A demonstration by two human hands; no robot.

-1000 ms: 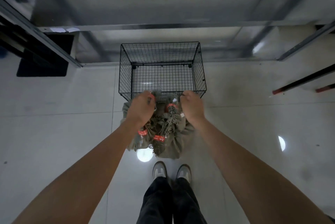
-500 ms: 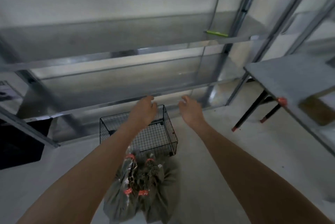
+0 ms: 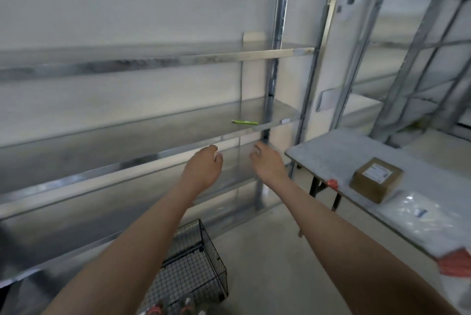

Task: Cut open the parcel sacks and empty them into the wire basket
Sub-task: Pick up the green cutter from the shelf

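left hand – loose, empty | right hand – loose, empty | wire basket below them

Bare left hand, bare right hand. Bare forearms, uncovered from wrist down to bottom frame edge. Slender wrists. Motion blur over fingers; nails, finer detail unreadable.

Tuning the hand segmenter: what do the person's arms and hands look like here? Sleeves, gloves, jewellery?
Left hand and right hand are both bare: no gloves, no ring or watch that I can make out. The left forearm and right forearm are bare to the frame's lower edge; no sleeve shows. No bands or markings visible, though motion blur hides fine detail.
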